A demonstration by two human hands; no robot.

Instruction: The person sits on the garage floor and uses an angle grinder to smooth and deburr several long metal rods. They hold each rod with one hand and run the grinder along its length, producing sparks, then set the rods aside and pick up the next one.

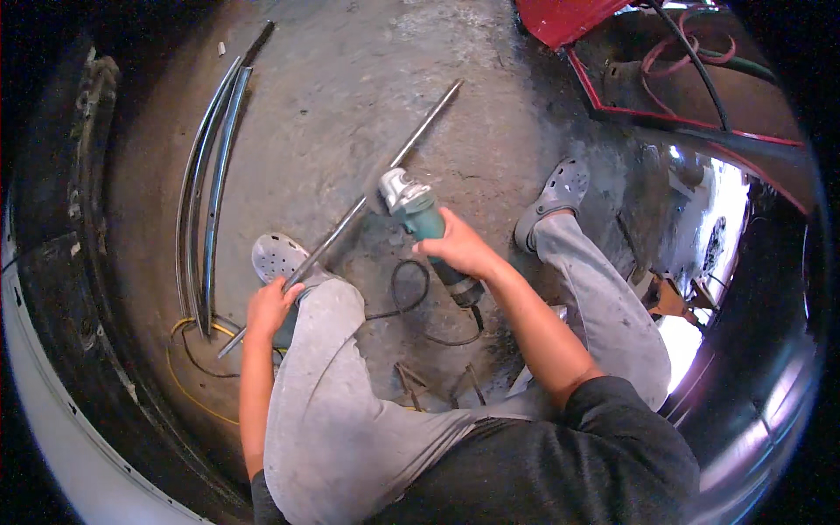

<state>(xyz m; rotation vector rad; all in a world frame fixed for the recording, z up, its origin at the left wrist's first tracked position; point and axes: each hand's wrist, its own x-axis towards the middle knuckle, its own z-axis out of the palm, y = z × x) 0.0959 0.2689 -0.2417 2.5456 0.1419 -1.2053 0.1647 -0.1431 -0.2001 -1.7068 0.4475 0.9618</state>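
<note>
My right hand (459, 245) is wrapped round the green body of an angle grinder (426, 220). Its silver head points up and left, with the disc side against or very near a long thin metal rod (337, 229); whether they touch I cannot tell. My left hand (273, 306) grips the lower part of that rod beside my left knee. The rod slants from the lower left up to the right, its far end over the concrete floor, and passes behind the grinder's disc side. A black cord (479, 324) runs from the grinder's rear end.
Several long curved metal strips (214, 192) lie on the floor at left. A yellow cable (169, 354) curls near their lower ends. Red panels (577, 17) and a coiled pink hose (652, 66) are at the upper right. Metal legs (405, 381) stand between my knees.
</note>
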